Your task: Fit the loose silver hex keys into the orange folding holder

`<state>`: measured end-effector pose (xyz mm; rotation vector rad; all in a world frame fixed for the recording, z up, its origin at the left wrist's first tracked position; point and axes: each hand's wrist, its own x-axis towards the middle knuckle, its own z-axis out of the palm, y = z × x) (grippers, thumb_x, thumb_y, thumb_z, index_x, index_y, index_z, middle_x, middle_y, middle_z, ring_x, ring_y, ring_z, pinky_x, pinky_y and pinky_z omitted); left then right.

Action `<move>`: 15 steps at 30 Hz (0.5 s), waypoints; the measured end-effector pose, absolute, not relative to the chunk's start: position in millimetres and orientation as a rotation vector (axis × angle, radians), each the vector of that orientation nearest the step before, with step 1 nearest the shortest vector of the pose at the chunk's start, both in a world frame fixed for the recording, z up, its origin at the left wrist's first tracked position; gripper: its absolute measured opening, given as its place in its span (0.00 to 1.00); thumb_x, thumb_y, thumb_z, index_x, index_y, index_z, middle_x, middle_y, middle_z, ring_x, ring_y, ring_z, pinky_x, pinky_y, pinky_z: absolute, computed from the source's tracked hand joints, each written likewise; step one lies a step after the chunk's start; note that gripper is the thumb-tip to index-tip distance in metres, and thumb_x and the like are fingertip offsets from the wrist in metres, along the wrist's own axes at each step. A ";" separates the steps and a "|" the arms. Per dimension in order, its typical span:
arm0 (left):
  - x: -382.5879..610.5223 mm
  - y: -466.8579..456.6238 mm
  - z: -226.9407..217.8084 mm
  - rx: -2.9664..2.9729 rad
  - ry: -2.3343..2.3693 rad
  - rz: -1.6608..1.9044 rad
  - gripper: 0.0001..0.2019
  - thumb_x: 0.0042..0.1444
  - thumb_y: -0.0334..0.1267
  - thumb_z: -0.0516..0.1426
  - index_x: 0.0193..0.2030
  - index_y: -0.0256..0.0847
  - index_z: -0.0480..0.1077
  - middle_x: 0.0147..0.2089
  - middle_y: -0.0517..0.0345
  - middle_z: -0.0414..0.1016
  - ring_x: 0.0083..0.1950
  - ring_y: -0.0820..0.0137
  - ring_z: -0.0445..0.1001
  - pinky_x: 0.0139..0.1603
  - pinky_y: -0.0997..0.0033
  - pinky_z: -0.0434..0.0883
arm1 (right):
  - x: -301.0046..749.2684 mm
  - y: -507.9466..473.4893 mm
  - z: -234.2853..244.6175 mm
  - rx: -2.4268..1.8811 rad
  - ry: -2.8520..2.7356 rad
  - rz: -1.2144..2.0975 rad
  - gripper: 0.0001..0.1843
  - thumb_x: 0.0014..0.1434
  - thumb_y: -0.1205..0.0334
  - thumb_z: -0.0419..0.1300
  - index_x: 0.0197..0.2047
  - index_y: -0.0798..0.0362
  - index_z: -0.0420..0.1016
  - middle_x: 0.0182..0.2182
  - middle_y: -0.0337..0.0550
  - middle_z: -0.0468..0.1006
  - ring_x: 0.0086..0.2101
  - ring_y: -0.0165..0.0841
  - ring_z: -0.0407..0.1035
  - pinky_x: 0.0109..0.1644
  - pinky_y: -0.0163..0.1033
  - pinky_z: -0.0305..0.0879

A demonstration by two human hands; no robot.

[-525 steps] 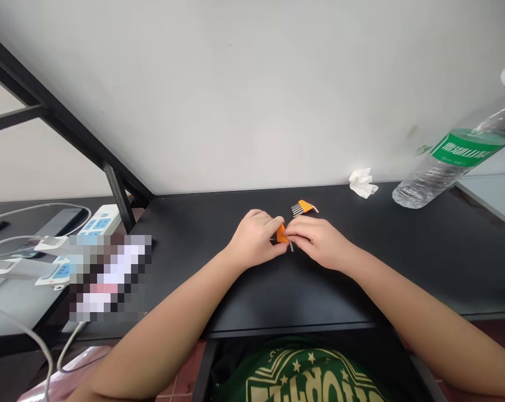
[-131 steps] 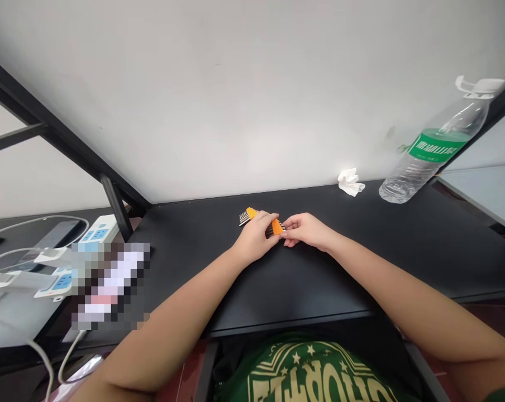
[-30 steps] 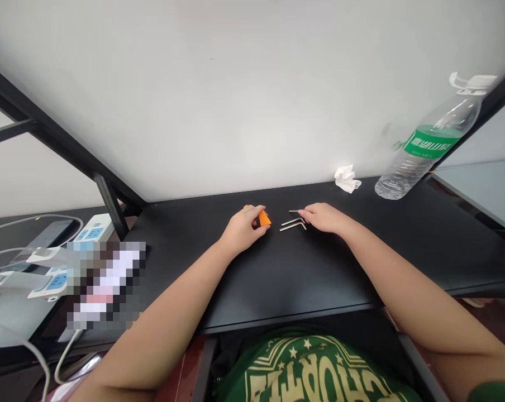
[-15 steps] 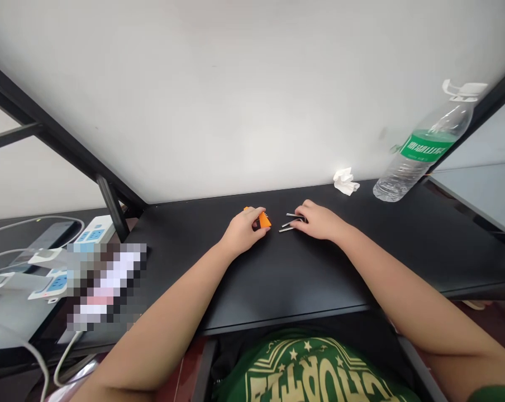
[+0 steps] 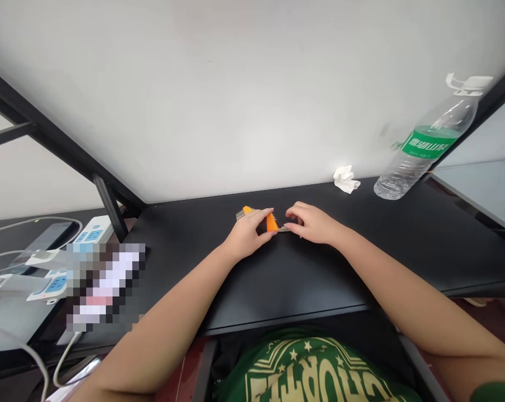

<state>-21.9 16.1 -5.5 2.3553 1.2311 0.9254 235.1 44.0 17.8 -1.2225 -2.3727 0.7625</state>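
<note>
My left hand [image 5: 249,234] is closed around an orange hex key holder [image 5: 272,222], thumb on the near side and fingers over the top. Thin metal hex key shafts [image 5: 240,214] stick out of the holder's far left end. My right hand [image 5: 313,222] is close on the right, fingers curled and thumb pressed toward the index finger. Between thumb and fingertips are the ends of metal hex keys [image 5: 283,229], which meet the holder's right side. How many keys are there is hidden by the fingers.
A large water bottle [image 5: 430,142] and a crumpled tissue [image 5: 347,180] stand at the back right by the wall. On the left lie a blurred-out phone [image 5: 110,285], a power strip [image 5: 94,234] and white cables. Black frame bars [image 5: 110,206] rise at the left.
My right hand has brought the hex keys leftward to the holder; they were apart before. My left hand has shifted slightly right, and shafts now show at the holder's left end.
</note>
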 end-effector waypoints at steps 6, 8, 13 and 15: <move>-9.1 7.8 -0.9 2.527 1.177 0.956 0.25 0.64 0.42 0.64 0.65 0.43 0.68 0.55 0.49 0.81 0.56 0.59 0.80 0.59 0.54 0.77 | 218.5 37.7 14.9 -1.067 -2.013 1.428 0.18 0.67 0.44 0.61 0.40 0.51 0.79 0.27 0.37 0.75 0.27 0.30 0.66 0.34 0.38 0.61; -7.2 7.1 0.9 2.589 1.192 0.941 0.23 0.64 0.42 0.64 0.64 0.43 0.69 0.54 0.48 0.81 0.56 0.57 0.80 0.59 0.51 0.76 | 215.6 36.5 12.4 -1.081 -1.889 1.547 0.20 0.65 0.43 0.64 0.35 0.52 0.78 0.21 0.35 0.71 0.23 0.28 0.62 0.30 0.36 0.57; -7.3 6.6 3.6 2.590 1.200 0.906 0.23 0.63 0.42 0.65 0.63 0.42 0.70 0.55 0.48 0.81 0.55 0.57 0.80 0.61 0.50 0.75 | 213.5 36.8 9.0 -0.994 -1.657 1.703 0.19 0.60 0.44 0.69 0.33 0.53 0.78 0.20 0.36 0.71 0.22 0.27 0.62 0.27 0.35 0.56; -8.1 6.3 3.5 2.538 1.195 0.920 0.23 0.62 0.43 0.65 0.63 0.42 0.70 0.56 0.49 0.81 0.56 0.58 0.80 0.61 0.52 0.75 | 213.8 36.9 8.7 -0.973 -1.647 1.688 0.20 0.61 0.44 0.69 0.33 0.53 0.78 0.20 0.36 0.71 0.22 0.27 0.62 0.27 0.35 0.56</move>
